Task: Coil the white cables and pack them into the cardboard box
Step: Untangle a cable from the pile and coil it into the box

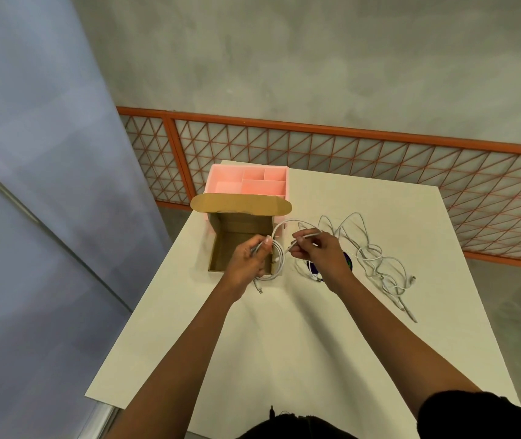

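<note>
1 cardboard box (237, 245), open. Left hand (249, 261) grips part-coiled white cable (279, 248); right hand (319, 251) pinches its free end. Tangled cable pile (376, 264) right of right hand, count unclear.

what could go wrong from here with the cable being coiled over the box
1. The loops in the left hand look loose, and an end of the white cable dangles below, so the coil may spring open when dropped into the cardboard box.
2. The loose cables on the table lie tangled, so lifting one may drag others along.
3. The right hand works beside that pile and might snag it.
</note>
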Demonstrator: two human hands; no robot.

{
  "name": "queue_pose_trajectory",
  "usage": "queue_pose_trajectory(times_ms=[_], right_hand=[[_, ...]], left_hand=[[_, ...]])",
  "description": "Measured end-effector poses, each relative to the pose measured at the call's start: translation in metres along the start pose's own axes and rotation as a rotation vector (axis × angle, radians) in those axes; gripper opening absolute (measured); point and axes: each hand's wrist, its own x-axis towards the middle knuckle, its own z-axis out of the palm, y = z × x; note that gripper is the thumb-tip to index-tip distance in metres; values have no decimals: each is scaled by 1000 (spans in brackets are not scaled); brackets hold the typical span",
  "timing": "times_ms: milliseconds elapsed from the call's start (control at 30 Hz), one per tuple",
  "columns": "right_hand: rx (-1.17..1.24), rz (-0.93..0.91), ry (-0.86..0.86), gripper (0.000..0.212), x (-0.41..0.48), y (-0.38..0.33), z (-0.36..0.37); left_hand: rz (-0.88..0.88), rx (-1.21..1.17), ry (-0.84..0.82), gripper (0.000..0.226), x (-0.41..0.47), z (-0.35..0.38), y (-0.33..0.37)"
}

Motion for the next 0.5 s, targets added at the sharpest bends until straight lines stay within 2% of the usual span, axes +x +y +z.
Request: queue_pose_trajectory(times_ms=[167, 333, 500], right_hand=[[129, 139, -150, 19, -8, -5, 7], [103, 332, -314, 12, -10, -11, 7], [-27, 372, -406, 9, -10, -13, 5]], left_hand=[[-6, 50, -5, 20, 0, 1, -3], [20, 91, 2, 18, 0, -1, -2], [11, 66, -35, 20, 2, -4, -11]])
